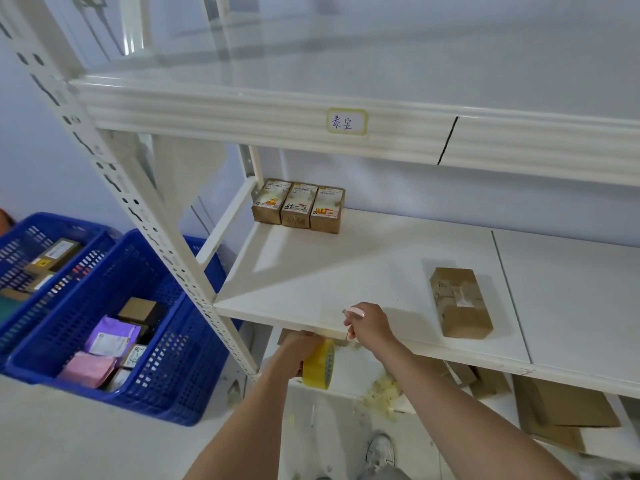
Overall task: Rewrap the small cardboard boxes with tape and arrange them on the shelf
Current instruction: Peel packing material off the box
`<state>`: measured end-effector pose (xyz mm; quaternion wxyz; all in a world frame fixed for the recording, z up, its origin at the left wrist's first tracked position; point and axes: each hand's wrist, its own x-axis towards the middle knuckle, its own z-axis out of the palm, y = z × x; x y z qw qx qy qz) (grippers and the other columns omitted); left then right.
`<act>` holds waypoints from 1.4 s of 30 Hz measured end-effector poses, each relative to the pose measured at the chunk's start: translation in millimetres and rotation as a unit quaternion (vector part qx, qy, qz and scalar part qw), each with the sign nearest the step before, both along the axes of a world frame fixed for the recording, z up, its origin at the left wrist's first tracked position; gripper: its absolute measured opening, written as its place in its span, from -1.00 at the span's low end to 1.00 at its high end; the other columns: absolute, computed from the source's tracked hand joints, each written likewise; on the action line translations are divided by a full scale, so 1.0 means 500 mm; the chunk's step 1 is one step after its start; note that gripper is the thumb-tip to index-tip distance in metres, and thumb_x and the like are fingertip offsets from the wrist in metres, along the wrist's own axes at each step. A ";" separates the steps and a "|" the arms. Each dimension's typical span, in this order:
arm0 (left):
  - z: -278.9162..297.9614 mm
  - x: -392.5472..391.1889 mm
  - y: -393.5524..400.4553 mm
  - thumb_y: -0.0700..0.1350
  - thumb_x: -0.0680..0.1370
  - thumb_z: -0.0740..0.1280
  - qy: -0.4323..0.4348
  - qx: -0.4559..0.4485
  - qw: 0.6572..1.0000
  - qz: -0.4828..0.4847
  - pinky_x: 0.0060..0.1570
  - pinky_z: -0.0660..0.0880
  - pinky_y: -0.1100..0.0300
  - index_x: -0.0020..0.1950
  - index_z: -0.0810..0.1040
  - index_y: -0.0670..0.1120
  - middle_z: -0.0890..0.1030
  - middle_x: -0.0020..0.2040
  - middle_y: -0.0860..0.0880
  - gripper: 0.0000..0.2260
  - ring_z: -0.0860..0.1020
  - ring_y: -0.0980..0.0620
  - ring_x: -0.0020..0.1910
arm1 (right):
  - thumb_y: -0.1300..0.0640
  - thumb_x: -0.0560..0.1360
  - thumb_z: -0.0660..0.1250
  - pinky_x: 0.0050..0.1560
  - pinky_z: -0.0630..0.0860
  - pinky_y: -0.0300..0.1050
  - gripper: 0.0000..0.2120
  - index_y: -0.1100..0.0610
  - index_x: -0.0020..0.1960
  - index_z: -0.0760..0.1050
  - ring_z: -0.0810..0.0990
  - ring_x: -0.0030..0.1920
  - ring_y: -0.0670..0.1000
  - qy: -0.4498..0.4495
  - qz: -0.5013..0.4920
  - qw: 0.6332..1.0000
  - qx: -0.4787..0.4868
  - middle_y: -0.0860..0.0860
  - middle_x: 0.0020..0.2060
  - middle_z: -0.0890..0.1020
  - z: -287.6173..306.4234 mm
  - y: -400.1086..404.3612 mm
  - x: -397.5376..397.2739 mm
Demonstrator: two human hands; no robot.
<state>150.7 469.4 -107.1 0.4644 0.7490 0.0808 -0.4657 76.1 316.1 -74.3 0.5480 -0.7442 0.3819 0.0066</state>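
Yellow tape roll (pixel 319 364) gripped by left hand (pixel 294 348) | right hand (pixel 369 323) pinches cutter (pixel 354 311) | cardboard box (pixel 459 301) well right of fingers

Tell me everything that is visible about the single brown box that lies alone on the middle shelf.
The brown box is small, oblong and looks like cardboard. It lies flat on the white shelf, near its front edge, with its long side running roughly front to back. A patch of clear tape crosses its top, and faint dark printing shows on the left part. Nothing touches it but the shelf; the right hand is to its left, apart from it.
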 end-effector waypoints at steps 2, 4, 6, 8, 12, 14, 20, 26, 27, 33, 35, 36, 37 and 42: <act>-0.003 -0.002 -0.002 0.00 0.62 0.36 -0.004 -0.004 1.000 0.004 0.19 0.55 -0.04 0.19 0.44 -0.06 0.57 0.16 -0.14 -0.77 0.59 -0.16 0.13 | 0.21 0.62 0.26 -0.49 0.41 -0.37 -0.83 0.26 0.02 0.61 0.56 -0.39 0.00 0.001 0.002 1.000 -0.004 0.12 -0.20 0.66 -0.003 -0.003 -0.001; -0.010 -0.005 0.003 0.02 0.61 0.37 -0.003 -0.001 1.000 -0.002 0.18 0.56 -0.05 0.22 0.45 -0.07 0.58 0.17 -0.15 -0.73 0.60 -0.16 0.12 | 0.22 0.62 0.25 -0.48 0.42 -0.37 -0.83 0.25 0.05 0.61 0.55 -0.39 0.01 -0.002 0.000 1.000 -0.002 0.14 -0.15 0.67 -0.004 -0.003 -0.003; -0.023 -0.015 0.011 0.11 0.55 0.39 0.008 0.014 1.000 -0.003 0.20 0.57 -0.07 0.25 0.47 -0.08 0.61 0.14 -0.14 -0.62 0.62 -0.15 0.09 | 0.23 0.62 0.25 -0.49 0.42 -0.36 -0.83 0.26 0.06 0.60 0.55 -0.37 0.02 -0.002 -0.002 1.000 0.001 0.16 -0.12 0.68 -0.004 -0.001 -0.007; -0.040 -0.021 0.020 0.15 0.56 0.37 -0.001 0.013 1.000 -0.006 0.23 0.56 -0.11 0.28 0.46 -0.07 0.61 0.12 -0.12 -0.60 0.62 -0.14 0.09 | 0.24 0.62 0.25 -0.48 0.42 -0.36 -0.83 0.27 0.05 0.60 0.55 -0.34 0.03 -0.004 -0.004 1.000 0.001 0.17 -0.12 0.68 -0.005 0.000 -0.011; -0.041 -0.013 0.036 0.15 0.58 0.37 0.021 -0.048 0.998 -0.019 0.20 0.58 -0.14 0.34 0.45 -0.01 0.60 0.20 -0.13 -0.60 0.62 -0.17 0.14 | 0.21 0.62 0.27 -0.47 0.42 -0.38 -0.85 0.23 0.01 0.60 0.56 -0.32 0.00 -0.008 -0.002 1.000 -0.003 0.11 -0.18 0.67 -0.006 0.003 -0.015; -0.027 -0.016 0.043 0.15 0.58 0.38 0.048 -0.094 0.994 -0.023 0.17 0.60 -0.11 0.33 0.46 0.04 0.56 0.25 -0.14 -0.62 0.60 -0.18 0.19 | 0.18 0.63 0.28 -0.47 0.41 -0.38 -0.86 0.20 -0.02 0.59 0.57 -0.31 0.00 -0.011 0.001 1.000 -0.008 0.08 -0.21 0.67 -0.006 0.005 -0.014; -0.046 -0.030 0.055 0.25 0.45 0.46 0.045 -0.061 0.997 -0.024 0.14 0.61 -0.15 0.33 0.50 0.07 0.60 0.22 -0.14 -0.48 0.62 -0.19 0.16 | 0.13 0.63 0.29 -0.39 0.44 -0.31 -0.84 0.19 0.03 0.60 0.56 -0.32 -0.02 -0.012 0.011 1.000 -0.015 0.04 -0.22 0.67 -0.005 0.020 -0.004; -0.050 -0.057 0.064 0.31 0.51 0.36 -0.003 0.056 0.996 -0.065 0.21 0.55 -0.06 0.25 0.48 0.04 0.59 0.14 -0.08 -0.54 0.59 -0.12 0.11 | 0.12 0.62 0.29 -0.17 0.48 -0.15 -0.85 0.14 -0.02 0.61 0.58 -0.25 0.03 -0.012 0.023 0.999 -0.019 0.01 -0.23 0.69 -0.011 0.040 -0.003; -0.054 -0.055 0.064 0.30 0.52 0.34 -0.017 0.050 0.996 -0.075 0.23 0.54 -0.07 0.20 0.50 0.07 0.57 0.16 -0.08 -0.60 0.58 -0.12 0.13 | 0.12 0.62 0.29 -0.16 0.48 -0.15 -0.85 0.14 -0.03 0.61 0.59 -0.24 0.03 -0.011 0.024 0.999 -0.020 0.00 -0.24 0.69 -0.011 0.041 -0.004; -0.049 -0.053 0.082 0.12 0.49 0.48 0.098 -0.076 0.992 -0.022 -0.04 0.66 -0.03 0.31 0.52 -0.06 0.64 0.12 -0.20 -0.53 0.68 -0.16 -0.01 | 0.12 0.63 0.27 -0.24 0.44 -0.19 -0.84 0.13 -0.04 0.59 0.59 -0.24 0.02 -0.009 0.023 0.999 -0.028 0.02 -0.22 0.69 -0.006 0.038 -0.009; -0.050 -0.056 0.088 0.06 0.54 0.45 0.112 -0.094 0.989 -0.024 -0.08 0.65 -0.01 0.33 0.48 -0.10 0.67 0.02 -0.20 -0.57 0.69 -0.14 -0.09 | 0.12 0.63 0.27 -0.25 0.44 -0.19 -0.84 0.13 -0.04 0.59 0.59 -0.23 0.02 -0.006 0.025 0.999 -0.030 0.03 -0.20 0.69 -0.008 0.039 -0.007; -0.049 -0.058 0.090 0.04 0.57 0.42 0.104 -0.094 0.990 -0.027 -0.05 0.65 -0.02 0.33 0.48 -0.10 0.67 0.02 -0.19 -0.60 0.68 -0.13 -0.08 | 0.12 0.62 0.27 -0.25 0.44 -0.19 -0.84 0.13 -0.05 0.59 0.60 -0.23 0.02 -0.004 0.026 0.999 -0.030 0.02 -0.20 0.69 -0.009 0.041 -0.006; -0.050 -0.058 0.095 0.02 0.59 0.40 0.095 -0.090 0.991 -0.027 0.01 0.65 -0.03 0.31 0.48 -0.08 0.65 0.05 -0.18 -0.65 0.66 -0.12 -0.04 | 0.12 0.62 0.27 -0.24 0.44 -0.18 -0.84 0.13 -0.06 0.59 0.60 -0.23 0.03 -0.004 0.028 0.999 -0.031 0.02 -0.20 0.70 -0.010 0.043 -0.005; -0.076 -0.067 0.122 0.12 0.52 0.46 0.069 0.005 0.997 -0.030 0.14 0.62 -0.09 0.32 0.44 -0.08 0.60 0.15 -0.17 -0.53 0.64 -0.15 0.09 | 0.14 0.62 0.28 -0.20 0.50 -0.16 -0.86 0.16 -0.01 0.59 0.60 -0.23 0.02 -0.001 0.030 0.999 -0.028 0.06 -0.15 0.70 -0.016 0.056 -0.003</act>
